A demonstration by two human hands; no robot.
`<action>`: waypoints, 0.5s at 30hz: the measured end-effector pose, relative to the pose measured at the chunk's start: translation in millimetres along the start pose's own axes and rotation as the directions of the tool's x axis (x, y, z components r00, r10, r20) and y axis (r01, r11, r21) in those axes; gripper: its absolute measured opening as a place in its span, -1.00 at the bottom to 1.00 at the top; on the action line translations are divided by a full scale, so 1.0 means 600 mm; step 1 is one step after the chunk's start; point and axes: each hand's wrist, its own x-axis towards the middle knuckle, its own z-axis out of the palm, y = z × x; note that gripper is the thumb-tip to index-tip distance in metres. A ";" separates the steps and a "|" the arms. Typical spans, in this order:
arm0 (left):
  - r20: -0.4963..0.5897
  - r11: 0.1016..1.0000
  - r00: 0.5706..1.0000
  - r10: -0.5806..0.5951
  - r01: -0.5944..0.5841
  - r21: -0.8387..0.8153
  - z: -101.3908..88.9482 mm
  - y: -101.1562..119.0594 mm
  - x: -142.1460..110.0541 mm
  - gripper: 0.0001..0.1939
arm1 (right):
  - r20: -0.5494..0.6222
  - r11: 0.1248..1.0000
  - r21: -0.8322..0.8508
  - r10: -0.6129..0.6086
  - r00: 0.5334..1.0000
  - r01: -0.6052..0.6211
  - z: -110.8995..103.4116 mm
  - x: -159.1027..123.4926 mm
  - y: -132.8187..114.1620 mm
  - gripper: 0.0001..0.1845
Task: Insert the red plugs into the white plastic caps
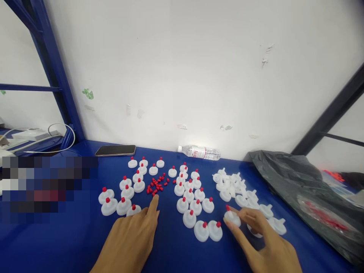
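On the blue table (74,242) lie several white round plastic pieces with red caps (189,195), a loose pile of small red caps (156,185), and a heap of white pieces without caps (236,187). My left hand (131,239) lies flat, its forefinger stretched toward the red caps, with a capped piece (133,209) just beside it. My right hand (264,239) pinches a white piece with a red cap (231,217) between thumb and fingers, next to the uncapped heap.
A phone (115,150) and a lying water bottle (200,152) rest near the white wall. A dark plastic bag (301,189) with red bits spreads at the right. Cables (42,138) and blue frame posts stand at the left.
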 end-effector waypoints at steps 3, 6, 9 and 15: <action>0.012 0.999 1.000 -0.022 0.022 0.027 -0.005 0.008 0.004 -0.51 | 0.100 0.998 -0.051 -0.029 0.995 0.034 0.017 -0.002 0.010 -0.70; 0.067 0.999 0.997 -0.030 0.027 0.046 -0.004 0.011 0.006 -0.47 | 0.135 0.994 -0.060 -0.083 0.987 0.092 0.026 -0.003 0.009 -0.71; 0.117 0.999 0.993 -0.025 0.019 0.045 -0.002 0.011 0.010 -0.41 | 0.121 0.995 -0.048 -0.082 0.989 0.088 0.021 -0.004 0.004 -0.69; 0.163 1.000 0.987 -0.010 0.005 0.031 -0.005 0.011 0.014 -0.36 | -0.095 0.974 -0.131 0.176 0.980 -0.187 -0.028 -0.011 0.029 -0.53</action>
